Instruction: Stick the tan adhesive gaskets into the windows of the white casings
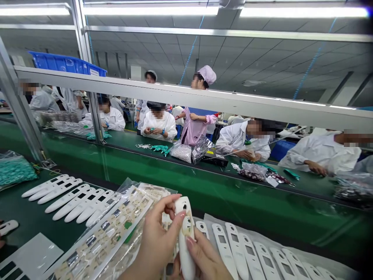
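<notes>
Upright in front of me is a long white plastic housing [186, 256] with a small hole near its top and a window below. My left hand [159, 229] grips its upper end, the thumb pressed near a small tan-edged sticker piece [188, 225] over the window. Lower down, my right hand [205, 252] pinches the housing's side between thumb and fingers. Just left of my hands lie plastic-covered sheets of die-cut pieces [107, 229]. To the right, a row of similar white housings [241, 252] lies on a pale sheet.
More white housings [70, 194] lie in a row at left, near a bag of teal parts [17, 171]. A white sheet [32, 256] sits at lower left. Beyond the green conveyor belt [140, 186], several people in white coats work. A metal frame [186, 93] crosses above.
</notes>
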Demonstrator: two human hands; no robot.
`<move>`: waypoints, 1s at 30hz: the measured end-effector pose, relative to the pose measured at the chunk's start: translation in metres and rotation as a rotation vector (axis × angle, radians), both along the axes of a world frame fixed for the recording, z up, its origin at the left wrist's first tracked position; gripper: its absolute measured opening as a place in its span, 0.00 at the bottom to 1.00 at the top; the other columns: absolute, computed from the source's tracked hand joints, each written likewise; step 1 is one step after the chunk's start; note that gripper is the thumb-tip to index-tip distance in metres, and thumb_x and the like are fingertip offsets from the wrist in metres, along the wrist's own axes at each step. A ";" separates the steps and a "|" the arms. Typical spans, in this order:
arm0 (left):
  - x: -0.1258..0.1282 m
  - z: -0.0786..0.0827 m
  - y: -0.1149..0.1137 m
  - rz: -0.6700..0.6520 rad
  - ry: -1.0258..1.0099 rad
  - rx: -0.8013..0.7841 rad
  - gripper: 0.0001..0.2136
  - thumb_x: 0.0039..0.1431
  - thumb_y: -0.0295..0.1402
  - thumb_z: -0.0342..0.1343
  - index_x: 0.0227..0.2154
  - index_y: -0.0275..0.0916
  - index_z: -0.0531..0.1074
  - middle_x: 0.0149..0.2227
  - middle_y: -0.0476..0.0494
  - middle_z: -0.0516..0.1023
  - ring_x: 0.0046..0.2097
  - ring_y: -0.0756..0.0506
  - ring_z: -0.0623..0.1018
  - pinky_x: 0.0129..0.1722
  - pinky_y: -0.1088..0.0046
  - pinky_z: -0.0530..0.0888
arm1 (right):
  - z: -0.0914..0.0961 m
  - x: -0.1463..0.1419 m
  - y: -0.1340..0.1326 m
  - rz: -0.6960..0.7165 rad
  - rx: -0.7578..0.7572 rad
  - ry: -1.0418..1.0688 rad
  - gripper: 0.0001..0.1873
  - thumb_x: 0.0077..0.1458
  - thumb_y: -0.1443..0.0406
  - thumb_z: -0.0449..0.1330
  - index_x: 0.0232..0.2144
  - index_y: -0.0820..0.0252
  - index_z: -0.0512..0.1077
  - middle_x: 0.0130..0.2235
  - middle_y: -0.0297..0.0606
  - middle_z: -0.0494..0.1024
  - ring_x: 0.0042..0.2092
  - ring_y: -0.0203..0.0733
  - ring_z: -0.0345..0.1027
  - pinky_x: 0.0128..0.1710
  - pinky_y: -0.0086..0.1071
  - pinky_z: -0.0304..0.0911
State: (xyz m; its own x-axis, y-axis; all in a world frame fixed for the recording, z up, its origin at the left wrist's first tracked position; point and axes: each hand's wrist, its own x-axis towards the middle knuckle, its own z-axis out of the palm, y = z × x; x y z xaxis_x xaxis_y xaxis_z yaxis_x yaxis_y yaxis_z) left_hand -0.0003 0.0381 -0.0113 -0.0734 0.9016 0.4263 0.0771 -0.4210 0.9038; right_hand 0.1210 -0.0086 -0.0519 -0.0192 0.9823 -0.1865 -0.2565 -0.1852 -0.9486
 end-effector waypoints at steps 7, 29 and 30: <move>-0.022 -0.003 0.034 -0.011 0.440 -0.178 0.22 0.56 0.42 0.57 0.53 0.38 0.70 0.42 0.38 0.80 0.41 0.38 0.78 0.38 0.61 0.75 | -0.021 0.033 0.060 0.023 -0.055 -0.009 0.25 0.53 0.47 0.61 0.37 0.65 0.68 0.22 0.34 0.76 0.11 0.22 0.48 0.11 0.21 0.41; -0.049 -0.030 0.069 -0.113 1.186 -0.294 0.15 0.55 0.37 0.60 0.42 0.31 0.75 0.39 0.32 0.80 0.46 0.33 0.78 0.47 0.53 0.72 | -0.033 0.056 0.049 0.202 -0.170 -1.288 0.31 0.42 0.67 0.64 0.52 0.64 0.71 0.56 0.53 0.72 0.56 0.59 0.67 0.56 0.46 0.60; -0.050 -0.034 0.071 -0.122 1.210 -0.307 0.16 0.56 0.37 0.60 0.44 0.31 0.74 0.41 0.34 0.80 0.46 0.35 0.78 0.48 0.53 0.72 | -0.031 0.049 0.049 0.223 -0.164 -1.347 0.32 0.44 0.68 0.63 0.54 0.66 0.69 0.57 0.54 0.71 0.57 0.60 0.65 0.57 0.47 0.59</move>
